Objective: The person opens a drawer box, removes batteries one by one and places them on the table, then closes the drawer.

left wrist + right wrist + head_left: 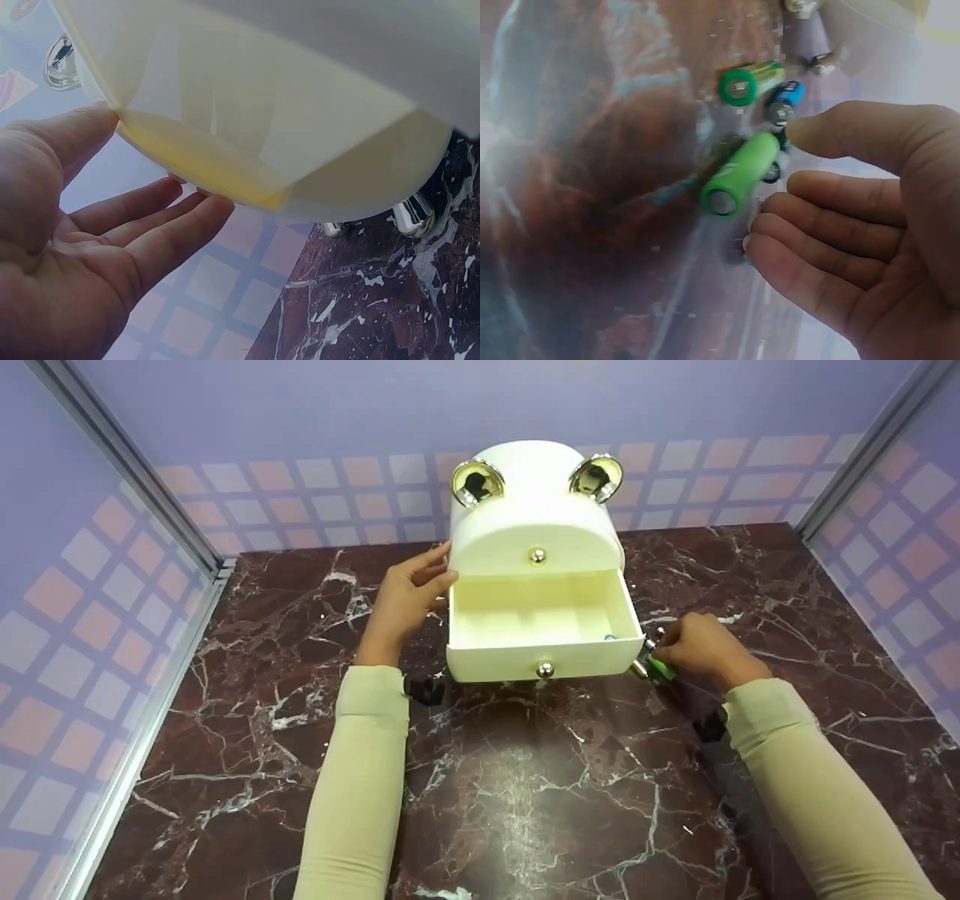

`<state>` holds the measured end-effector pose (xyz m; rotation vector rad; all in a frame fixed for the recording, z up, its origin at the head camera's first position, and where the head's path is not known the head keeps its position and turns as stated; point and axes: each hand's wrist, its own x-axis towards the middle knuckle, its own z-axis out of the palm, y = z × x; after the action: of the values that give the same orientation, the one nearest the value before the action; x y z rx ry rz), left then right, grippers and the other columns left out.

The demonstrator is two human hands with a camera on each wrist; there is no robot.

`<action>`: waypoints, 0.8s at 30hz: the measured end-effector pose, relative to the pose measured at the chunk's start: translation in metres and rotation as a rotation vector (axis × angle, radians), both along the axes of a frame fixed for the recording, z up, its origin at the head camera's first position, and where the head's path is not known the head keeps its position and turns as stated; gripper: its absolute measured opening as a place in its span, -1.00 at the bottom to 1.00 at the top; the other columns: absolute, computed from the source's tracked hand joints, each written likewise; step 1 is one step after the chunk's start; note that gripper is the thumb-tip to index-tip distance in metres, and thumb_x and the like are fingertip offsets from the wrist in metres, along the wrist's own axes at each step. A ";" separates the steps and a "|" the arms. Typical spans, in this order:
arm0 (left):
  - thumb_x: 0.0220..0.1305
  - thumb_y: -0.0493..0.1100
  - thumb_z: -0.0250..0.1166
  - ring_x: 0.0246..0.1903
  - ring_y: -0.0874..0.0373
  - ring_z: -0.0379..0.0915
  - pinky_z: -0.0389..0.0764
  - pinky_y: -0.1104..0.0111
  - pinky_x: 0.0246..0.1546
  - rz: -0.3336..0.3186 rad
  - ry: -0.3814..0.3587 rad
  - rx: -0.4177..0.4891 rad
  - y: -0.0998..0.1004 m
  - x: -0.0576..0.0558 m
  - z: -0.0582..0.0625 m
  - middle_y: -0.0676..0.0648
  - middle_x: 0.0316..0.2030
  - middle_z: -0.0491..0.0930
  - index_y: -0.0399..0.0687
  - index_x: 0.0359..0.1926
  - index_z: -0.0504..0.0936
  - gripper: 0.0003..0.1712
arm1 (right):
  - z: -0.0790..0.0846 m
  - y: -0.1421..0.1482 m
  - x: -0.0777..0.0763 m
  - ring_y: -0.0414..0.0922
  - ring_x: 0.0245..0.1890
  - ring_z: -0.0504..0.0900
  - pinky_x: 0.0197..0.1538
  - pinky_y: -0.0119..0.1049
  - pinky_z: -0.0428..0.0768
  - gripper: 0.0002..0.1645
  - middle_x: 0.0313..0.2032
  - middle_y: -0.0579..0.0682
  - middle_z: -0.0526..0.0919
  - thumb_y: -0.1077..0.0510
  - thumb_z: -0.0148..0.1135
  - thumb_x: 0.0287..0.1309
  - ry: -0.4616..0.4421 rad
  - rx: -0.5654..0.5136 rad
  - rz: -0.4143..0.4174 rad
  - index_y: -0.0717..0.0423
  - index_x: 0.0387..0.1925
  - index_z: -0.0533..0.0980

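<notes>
A white rounded storage box (536, 510) stands at the back of the table, its lower drawer (495, 661) pulled out. Inside that drawer, near the right front corner, shows a small blue item (610, 637), mostly hidden. My left hand (409, 600) touches the box's left side with fairly straight fingers, the thumb at its front edge. Beside the drawer's right side, my right hand (701, 649) reaches down among several batteries. A light green battery (742, 174) lies by its fingertips, close to a green-and-gold battery (750, 82) and a blue one (785, 103). Thumb and fingers stay apart.
Two shiny gold round ornaments (477, 482) sit on top of the box, and silver feet (414, 216) hold it up. The dark red marble table (517, 780) is bounded by tiled-pattern walls (300, 480) at the back and sides.
</notes>
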<state>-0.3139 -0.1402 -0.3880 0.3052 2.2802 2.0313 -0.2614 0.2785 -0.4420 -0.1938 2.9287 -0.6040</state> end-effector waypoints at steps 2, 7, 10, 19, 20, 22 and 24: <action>0.28 -0.17 0.31 0.12 -0.05 0.55 0.71 0.23 -0.06 0.004 -0.006 -0.003 0.000 0.001 0.001 -0.22 0.26 0.46 0.15 0.31 0.47 -0.43 | 0.006 -0.001 0.000 -0.10 -0.62 0.49 -0.54 -0.31 0.48 -0.76 -0.61 -0.02 0.65 0.04 0.32 0.01 0.005 -0.009 -0.011 0.13 -0.56 0.68; 0.27 -0.17 0.31 0.12 -0.06 0.55 0.71 0.23 -0.07 0.007 -0.002 -0.007 0.000 0.002 0.002 -0.24 0.25 0.47 0.14 0.31 0.46 -0.42 | 0.023 -0.005 0.002 -0.06 -0.56 0.55 -0.49 -0.25 0.55 -0.74 -0.53 0.07 0.67 0.04 0.29 0.05 0.021 -0.038 -0.034 0.18 -0.50 0.64; 0.27 -0.17 0.31 0.12 -0.08 0.55 0.71 0.24 -0.08 0.006 -0.001 -0.008 0.001 0.002 0.001 -0.26 0.25 0.47 0.13 0.31 0.45 -0.42 | 0.033 -0.010 0.002 -0.06 -0.54 0.57 -0.49 -0.25 0.56 -0.73 -0.51 0.07 0.68 0.03 0.29 0.06 0.043 -0.044 -0.035 0.19 -0.43 0.64; 0.27 -0.20 0.31 0.08 -0.20 0.56 0.72 0.27 -0.11 0.001 -0.002 0.019 0.002 0.002 0.001 -0.26 0.24 0.48 0.09 0.31 0.46 -0.43 | 0.059 -0.025 0.007 -0.09 -0.55 0.54 -0.47 -0.29 0.52 -0.81 -0.54 0.00 0.68 0.04 0.25 0.07 0.168 -0.053 -0.016 0.08 -0.46 0.65; 0.27 -0.20 0.31 0.08 -0.18 0.56 0.72 0.28 -0.11 0.001 -0.005 0.017 0.002 0.002 0.001 -0.25 0.24 0.48 0.10 0.31 0.46 -0.42 | 0.062 -0.027 0.008 -0.09 -0.54 0.55 -0.46 -0.29 0.53 -0.81 -0.53 0.00 0.68 0.05 0.26 0.06 0.183 -0.058 -0.014 0.07 -0.45 0.65; 0.27 -0.20 0.31 0.09 -0.20 0.55 0.72 0.26 -0.11 -0.002 -0.006 0.019 0.001 0.001 0.001 -0.25 0.24 0.48 0.10 0.31 0.45 -0.42 | 0.067 -0.030 0.009 -0.09 -0.53 0.55 -0.43 -0.29 0.55 -0.82 -0.51 0.00 0.69 0.05 0.26 0.06 0.216 -0.062 -0.005 0.06 -0.45 0.65; 0.28 -0.20 0.31 0.08 -0.23 0.54 0.72 0.24 -0.11 -0.005 -0.007 0.020 0.001 0.001 0.001 -0.26 0.24 0.48 0.09 0.32 0.44 -0.41 | 0.073 -0.034 0.011 -0.10 -0.52 0.55 -0.40 -0.29 0.55 -0.83 -0.50 0.00 0.69 0.05 0.27 0.07 0.248 -0.067 0.006 0.06 -0.45 0.65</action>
<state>-0.3130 -0.1396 -0.3873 0.3042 2.2542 2.0511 -0.2509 0.2443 -0.3688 -0.3060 3.1454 -0.7256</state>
